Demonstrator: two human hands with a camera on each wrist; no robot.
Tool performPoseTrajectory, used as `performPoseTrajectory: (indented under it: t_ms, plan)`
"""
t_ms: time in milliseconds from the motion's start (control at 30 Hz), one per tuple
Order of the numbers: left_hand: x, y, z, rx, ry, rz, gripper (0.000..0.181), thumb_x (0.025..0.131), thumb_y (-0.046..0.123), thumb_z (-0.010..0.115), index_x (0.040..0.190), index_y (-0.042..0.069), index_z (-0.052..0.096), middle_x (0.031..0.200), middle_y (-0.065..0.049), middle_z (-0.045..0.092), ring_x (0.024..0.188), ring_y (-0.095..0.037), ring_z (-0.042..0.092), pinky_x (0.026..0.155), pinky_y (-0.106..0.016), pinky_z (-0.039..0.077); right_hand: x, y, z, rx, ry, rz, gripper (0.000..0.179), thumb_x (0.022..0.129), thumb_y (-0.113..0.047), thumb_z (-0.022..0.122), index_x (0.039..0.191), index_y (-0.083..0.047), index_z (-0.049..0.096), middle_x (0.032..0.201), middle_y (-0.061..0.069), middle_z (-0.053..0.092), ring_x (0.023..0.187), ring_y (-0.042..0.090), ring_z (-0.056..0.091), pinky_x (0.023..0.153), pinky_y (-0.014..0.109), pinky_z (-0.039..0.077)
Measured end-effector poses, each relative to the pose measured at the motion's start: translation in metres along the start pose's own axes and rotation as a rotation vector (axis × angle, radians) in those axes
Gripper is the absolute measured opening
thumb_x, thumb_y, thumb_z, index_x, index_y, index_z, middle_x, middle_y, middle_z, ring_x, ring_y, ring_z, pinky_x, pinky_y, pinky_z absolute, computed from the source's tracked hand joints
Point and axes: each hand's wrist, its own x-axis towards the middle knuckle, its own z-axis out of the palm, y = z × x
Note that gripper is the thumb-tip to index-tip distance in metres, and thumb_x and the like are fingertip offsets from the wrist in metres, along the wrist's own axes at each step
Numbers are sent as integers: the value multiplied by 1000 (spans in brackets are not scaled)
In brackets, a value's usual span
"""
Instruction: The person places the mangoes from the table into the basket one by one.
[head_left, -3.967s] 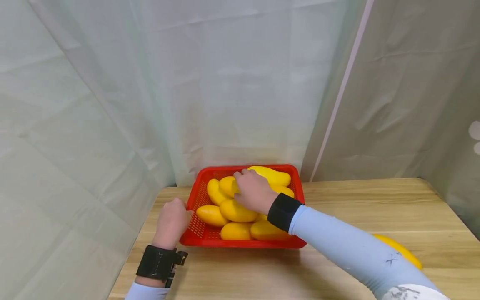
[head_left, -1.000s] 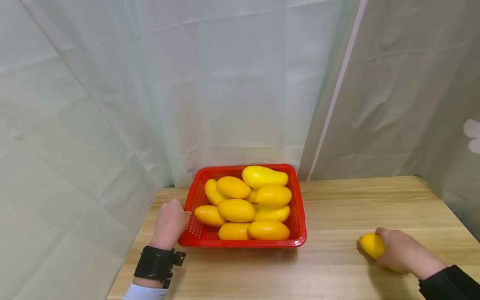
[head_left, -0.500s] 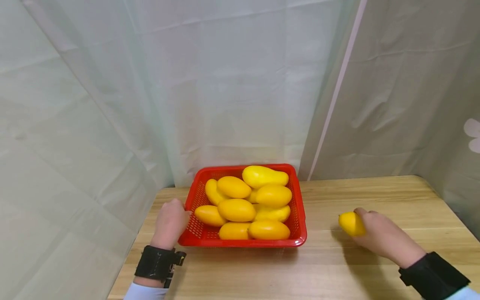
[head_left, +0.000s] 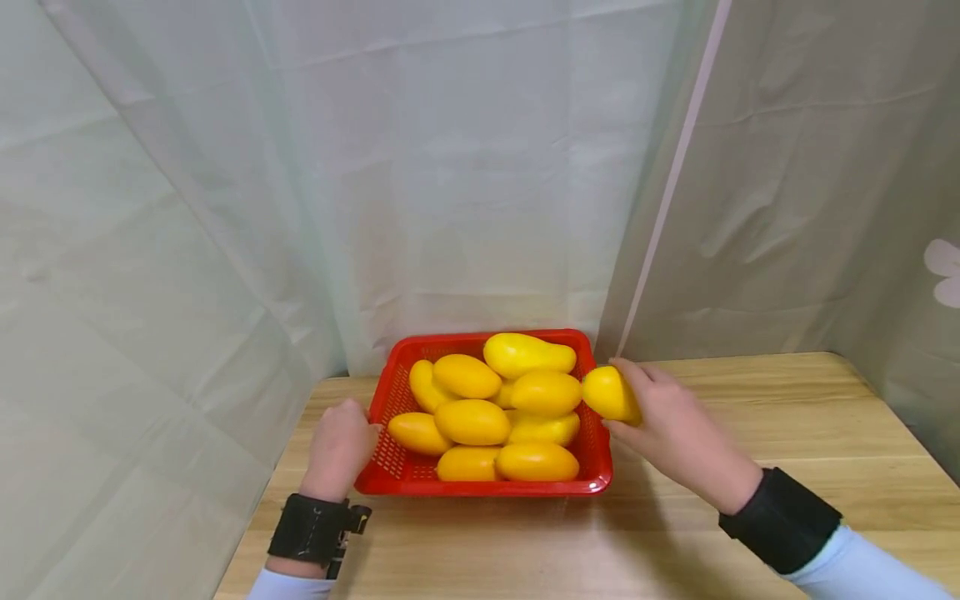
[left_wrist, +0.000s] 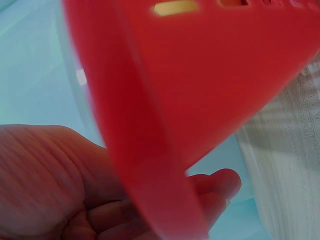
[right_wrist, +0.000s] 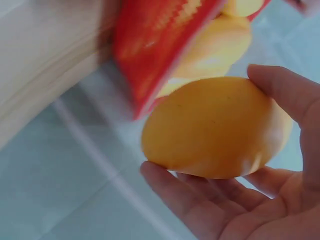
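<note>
A red plastic basket (head_left: 480, 486) with perforated walls stands on the wooden table, holding several yellow mangoes (head_left: 472, 422). At its left side my left hand (head_left: 342, 443) grips the rim; in the left wrist view the fingers (left_wrist: 220, 186) curl under the red edge. My right hand (head_left: 675, 421) holds another mango (head_left: 611, 394) over the basket's right rim, close beside the mangoes inside. The right wrist view shows this mango (right_wrist: 215, 127) between the thumb on one side and the fingers (right_wrist: 175, 187) on the other.
The wooden table (head_left: 795, 417) extends to the right and in front of the basket. Pale curtain sheets (head_left: 465, 183) hang behind and on both sides, close to the basket's back edge.
My right hand left the basket, took hold of the mango lying at the table's right, lifted it and carried it leftward to the basket's right rim. The left hand stays on the basket.
</note>
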Motion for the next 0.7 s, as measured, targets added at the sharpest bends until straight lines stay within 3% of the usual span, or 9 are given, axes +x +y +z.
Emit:
performPoseTrajectory:
  t_ms: [267, 500, 700]
  plan:
    - [-1, -1, 1, -5, -1, -5, 22, 83, 15, 67, 90, -5, 65, 66, -12, 57, 54, -21, 52, 44, -25, 41, 11, -38, 23, -11, -71, -101, 78, 73, -39, 78, 138, -17, 41, 119, 3, 55, 100, 16, 57, 87, 35, 53]
    - [0, -2, 3, -8, 5, -1, 22, 82, 16, 69, 90, -5, 65, 67, -12, 58, 54, -21, 51, 45, -24, 41, 11, -44, 39, -68, -126, -105, 78, 71, -41, 79, 137, -22, 43, 124, 0, 56, 102, 13, 57, 88, 33, 53]
    - [1, -1, 1, -13, -4, -15, 22, 83, 16, 69, 90, -5, 66, 67, -12, 59, 54, -20, 52, 44, -24, 42, 12, -46, 46, -69, -157, -107, 77, 71, -44, 78, 137, -24, 44, 118, -1, 57, 93, 11, 57, 86, 31, 53]
